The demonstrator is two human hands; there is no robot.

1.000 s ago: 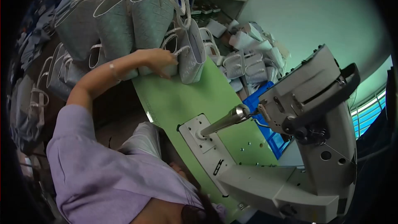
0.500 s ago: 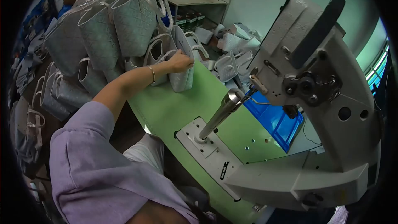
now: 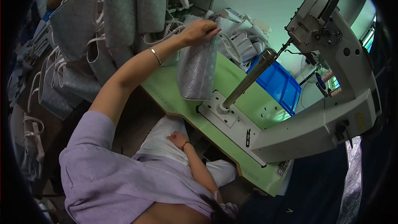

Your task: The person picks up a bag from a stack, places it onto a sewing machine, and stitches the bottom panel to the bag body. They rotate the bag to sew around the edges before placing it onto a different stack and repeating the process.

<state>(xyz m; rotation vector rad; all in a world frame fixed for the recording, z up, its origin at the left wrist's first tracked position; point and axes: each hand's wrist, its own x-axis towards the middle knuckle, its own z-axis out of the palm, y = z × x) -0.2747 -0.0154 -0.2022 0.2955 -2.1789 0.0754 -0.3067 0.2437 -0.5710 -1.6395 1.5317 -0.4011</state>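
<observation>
My left hand point(image 3: 202, 30) grips the top edge of a silver-grey quilted bag point(image 3: 198, 69) and holds it up over the green table point(image 3: 244, 114). The bag hangs upright, with its bottom just left of the post-bed sewing machine's point(image 3: 331, 99) metal post point(image 3: 248, 79). A thin bracelet circles my left wrist. Resting on my lap against white trousers is my right hand point(image 3: 176, 138), fingers curled and holding nothing. I wear a lilac top.
A pile of matching grey bags point(image 3: 103, 29) with white handles fills the left and top. More bags point(image 3: 244, 41) lie behind the table. A blue crate point(image 3: 278, 86) sits beyond the post. A shelf stands at the back.
My left hand has taken the bag from the edge of the pile and lifted it rightward toward the machine's post. My right hand has come into view on my lap.
</observation>
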